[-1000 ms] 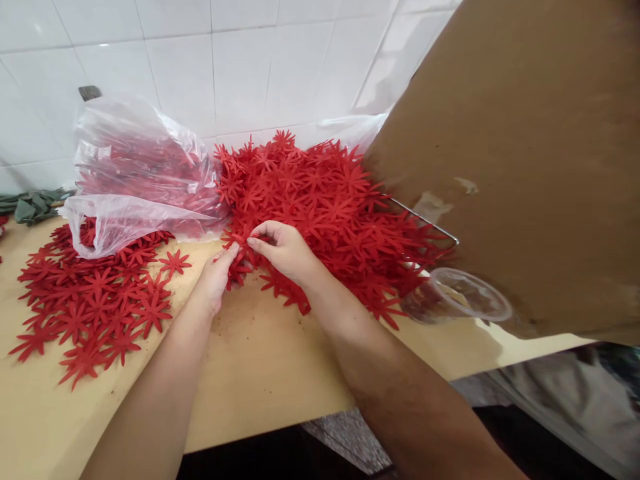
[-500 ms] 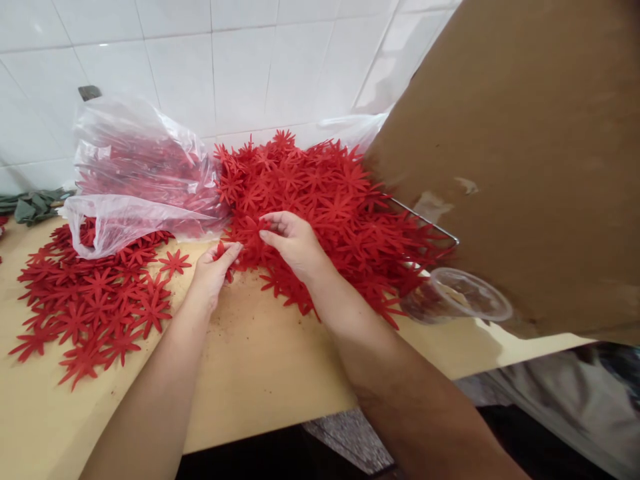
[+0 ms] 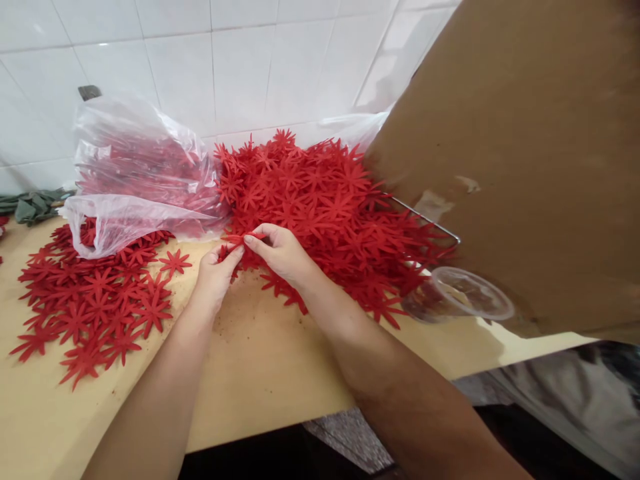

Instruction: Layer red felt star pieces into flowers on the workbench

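Both hands meet at the near edge of the large red pile (image 3: 325,213): left hand (image 3: 216,272) and right hand (image 3: 280,252) pinch one red flower cutout (image 3: 239,239) between fingertips. Left of the pile lie a plastic bag (image 3: 135,173) and spread cutouts (image 3: 95,300) on the table (image 3: 260,360).

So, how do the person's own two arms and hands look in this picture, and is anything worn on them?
Both forearms are bare up to the edge of the picture: no sleeves show. The left hand and the right hand wear no gloves. No ring, watch, bracelet or other marking shows on the visible parts. The fingernails look short and plain. The right forearm appears bigger because it is nearer to the camera.
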A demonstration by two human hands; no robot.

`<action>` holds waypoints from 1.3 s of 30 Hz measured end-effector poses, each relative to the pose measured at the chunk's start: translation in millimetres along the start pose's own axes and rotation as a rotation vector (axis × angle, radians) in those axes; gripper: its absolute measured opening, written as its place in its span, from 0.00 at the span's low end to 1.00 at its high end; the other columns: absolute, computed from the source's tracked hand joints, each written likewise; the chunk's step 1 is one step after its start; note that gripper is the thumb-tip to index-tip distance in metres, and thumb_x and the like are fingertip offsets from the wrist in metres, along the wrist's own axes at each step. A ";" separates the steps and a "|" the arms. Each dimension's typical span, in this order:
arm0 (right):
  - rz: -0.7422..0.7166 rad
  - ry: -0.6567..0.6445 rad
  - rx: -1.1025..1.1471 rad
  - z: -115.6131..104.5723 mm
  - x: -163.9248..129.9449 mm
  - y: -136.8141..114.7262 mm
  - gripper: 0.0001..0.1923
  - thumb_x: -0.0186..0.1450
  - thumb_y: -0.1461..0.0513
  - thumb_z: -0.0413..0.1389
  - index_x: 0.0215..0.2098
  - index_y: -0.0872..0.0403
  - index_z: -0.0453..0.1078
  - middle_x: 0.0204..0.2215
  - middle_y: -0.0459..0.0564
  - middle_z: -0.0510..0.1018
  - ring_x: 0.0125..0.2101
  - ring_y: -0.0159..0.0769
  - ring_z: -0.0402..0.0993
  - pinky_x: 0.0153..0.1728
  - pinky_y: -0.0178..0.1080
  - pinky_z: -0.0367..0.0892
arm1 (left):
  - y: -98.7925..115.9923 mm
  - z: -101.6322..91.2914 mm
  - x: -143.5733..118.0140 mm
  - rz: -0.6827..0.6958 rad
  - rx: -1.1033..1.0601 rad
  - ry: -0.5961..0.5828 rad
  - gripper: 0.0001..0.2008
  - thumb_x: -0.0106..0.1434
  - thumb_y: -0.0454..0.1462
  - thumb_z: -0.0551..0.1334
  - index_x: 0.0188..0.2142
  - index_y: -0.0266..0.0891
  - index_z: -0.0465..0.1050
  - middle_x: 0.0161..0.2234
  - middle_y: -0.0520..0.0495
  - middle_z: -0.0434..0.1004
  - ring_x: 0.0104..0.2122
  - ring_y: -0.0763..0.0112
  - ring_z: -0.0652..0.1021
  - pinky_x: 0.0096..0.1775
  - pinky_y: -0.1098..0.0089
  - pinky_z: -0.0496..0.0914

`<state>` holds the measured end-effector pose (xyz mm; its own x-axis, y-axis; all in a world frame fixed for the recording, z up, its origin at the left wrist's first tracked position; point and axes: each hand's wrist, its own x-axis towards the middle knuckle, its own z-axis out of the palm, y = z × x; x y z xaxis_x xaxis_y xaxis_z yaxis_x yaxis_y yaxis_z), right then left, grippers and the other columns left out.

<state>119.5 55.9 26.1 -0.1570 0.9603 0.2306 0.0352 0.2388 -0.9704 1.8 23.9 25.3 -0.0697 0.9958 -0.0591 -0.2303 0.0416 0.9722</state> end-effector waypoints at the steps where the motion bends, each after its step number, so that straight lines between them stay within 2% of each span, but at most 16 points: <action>1: -0.006 -0.001 -0.010 0.4 0.1 0.3 0.15 0.50 0.51 0.57 0.21 0.54 0.62 0.17 0.40 0.63 0.20 0.25 0.57 0.23 0.33 0.54 | 0.3 0.3 -0.5 -0.001 0.001 -0.006 0.14 0.44 0.43 0.66 0.25 0.36 0.67 0.17 0.58 0.63 0.15 0.84 0.60 0.19 0.77 0.52; 7: -0.019 -0.018 -0.035 0.9 0.3 -1.6 0.21 0.48 0.46 0.57 0.18 0.54 0.59 0.14 0.39 0.58 0.18 0.24 0.52 0.21 0.33 0.50 | 2.7 1.6 -2.3 0.037 0.029 -0.044 0.13 0.45 0.42 0.65 0.27 0.37 0.67 0.16 0.59 0.61 0.15 0.84 0.59 0.18 0.76 0.51; 13: 0.014 -0.179 0.039 -1.6 -3.2 -6.3 0.21 0.47 0.47 0.59 0.23 0.54 0.60 0.19 0.40 0.65 0.22 0.26 0.60 0.25 0.33 0.58 | 1.0 -3.2 3.2 -0.009 -0.033 0.019 0.11 0.44 0.39 0.65 0.24 0.37 0.65 0.16 0.59 0.59 0.14 0.85 0.59 0.18 0.78 0.51; 16: -0.011 -0.237 0.011 -2.3 -5.3 -9.6 0.18 0.47 0.51 0.60 0.24 0.54 0.60 0.22 0.42 0.67 0.24 0.27 0.63 0.28 0.34 0.62 | 1.4 -7.2 6.7 -0.019 -0.100 0.103 0.11 0.42 0.37 0.64 0.23 0.38 0.63 0.16 0.60 0.60 0.14 0.86 0.59 0.17 0.79 0.52; 20: -0.066 -0.185 -0.085 -6.7 -3.7 -10.9 0.13 0.51 0.56 0.58 0.23 0.55 0.61 0.23 0.43 0.68 0.25 0.28 0.64 0.31 0.36 0.63 | 4.2 -19.2 14.4 -0.039 -0.194 0.230 0.12 0.42 0.36 0.63 0.23 0.38 0.59 0.14 0.61 0.58 0.13 0.86 0.59 0.16 0.80 0.50; 22: -0.092 -0.083 -0.122 -15.6 1.6 -6.1 0.11 0.52 0.57 0.57 0.24 0.54 0.61 0.23 0.44 0.68 0.25 0.30 0.65 0.32 0.38 0.64 | 5.4 -24.9 17.7 -0.064 -0.239 0.246 0.13 0.41 0.36 0.63 0.23 0.38 0.58 0.14 0.61 0.58 0.12 0.86 0.58 0.16 0.81 0.48; 25: -0.156 0.267 -0.208 -39.9 12.9 5.0 0.10 0.54 0.57 0.55 0.31 0.54 0.62 0.28 0.48 0.70 0.29 0.33 0.68 0.34 0.41 0.65 | 4.6 -25.3 17.8 -0.063 -0.216 0.221 0.14 0.41 0.36 0.64 0.23 0.38 0.58 0.14 0.60 0.60 0.12 0.86 0.59 0.16 0.81 0.48; 28: -0.280 0.692 -0.528 -62.3 17.1 7.5 0.21 0.54 0.55 0.55 0.44 0.55 0.61 0.42 0.58 0.68 0.42 0.43 0.67 0.42 0.50 0.63 | 1.9 -15.6 11.6 -0.039 -0.080 0.155 0.11 0.43 0.37 0.64 0.22 0.37 0.61 0.15 0.59 0.61 0.13 0.85 0.59 0.17 0.79 0.50; 29: -0.327 0.778 -0.652 -64.5 15.5 5.0 0.24 0.54 0.55 0.56 0.46 0.56 0.60 0.46 0.61 0.65 0.47 0.47 0.63 0.45 0.54 0.59 | 1.2 -11.6 9.0 -0.032 -0.032 0.131 0.10 0.44 0.37 0.64 0.22 0.37 0.62 0.15 0.59 0.61 0.13 0.85 0.59 0.17 0.79 0.51; 30: -0.371 0.806 -0.741 -63.0 12.7 1.4 0.25 0.54 0.55 0.56 0.47 0.56 0.61 0.49 0.62 0.64 0.50 0.49 0.60 0.48 0.55 0.56 | 0.7 -7.8 6.6 -0.025 0.010 0.110 0.09 0.45 0.37 0.63 0.23 0.37 0.64 0.15 0.58 0.62 0.14 0.84 0.59 0.17 0.79 0.51; 31: -0.408 0.767 -0.774 -57.6 9.2 -2.5 0.23 0.55 0.55 0.55 0.47 0.56 0.62 0.49 0.62 0.64 0.52 0.49 0.59 0.49 0.55 0.55 | 0.3 -4.6 4.5 -0.018 0.045 0.087 0.08 0.46 0.37 0.63 0.23 0.37 0.65 0.15 0.58 0.62 0.14 0.84 0.60 0.18 0.78 0.52; 32: -0.427 0.670 -0.749 -49.0 5.3 -5.9 0.21 0.56 0.55 0.54 0.46 0.56 0.64 0.48 0.61 0.66 0.51 0.48 0.60 0.49 0.53 0.56 | 0.1 -2.2 2.9 -0.014 0.068 0.066 0.07 0.46 0.37 0.63 0.23 0.36 0.65 0.15 0.58 0.62 0.14 0.84 0.60 0.18 0.78 0.52; 34: -0.386 0.356 -0.594 -26.7 -1.0 -9.2 0.17 0.57 0.56 0.53 0.42 0.55 0.67 0.39 0.56 0.73 0.42 0.42 0.68 0.44 0.46 0.63 | -0.3 0.3 1.3 -0.012 0.085 0.029 0.07 0.47 0.37 0.63 0.24 0.36 0.67 0.15 0.58 0.62 0.14 0.84 0.60 0.18 0.78 0.51; 36: -0.273 0.072 -0.476 -7.1 -3.5 -7.1 0.11 0.57 0.57 0.53 0.35 0.54 0.69 0.30 0.51 0.75 0.32 0.37 0.70 0.36 0.41 0.66 | -0.7 0.2 1.2 -0.019 0.072 0.009 0.08 0.47 0.38 0.63 0.25 0.36 0.67 0.15 0.58 0.62 0.14 0.84 0.60 0.18 0.78 0.51; 37: -0.224 -0.001 -0.453 -1.6 -3.1 -4.6 0.09 0.57 0.57 0.53 0.32 0.54 0.70 0.27 0.49 0.75 0.28 0.35 0.70 0.33 0.40 0.66 | -0.7 -0.6 1.4 -0.031 0.061 0.002 0.08 0.47 0.38 0.64 0.26 0.36 0.67 0.15 0.58 0.63 0.14 0.84 0.60 0.18 0.79 0.52; 39: -0.183 0.015 -0.452 -2.5 0.2 0.5 0.09 0.58 0.59 0.51 0.27 0.54 0.69 0.23 0.48 0.73 0.24 0.33 0.68 0.30 0.38 0.65 | 0.0 -3.1 1.8 -0.070 0.026 -0.005 0.09 0.47 0.39 0.64 0.27 0.36 0.68 0.17 0.57 0.64 0.14 0.84 0.61 0.17 0.79 0.53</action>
<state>122.0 56.5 25.8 -0.1862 0.8978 0.3991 0.4336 0.4396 -0.7866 -1.3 25.5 24.5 -0.0498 0.9907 -0.1266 -0.2088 0.1136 0.9713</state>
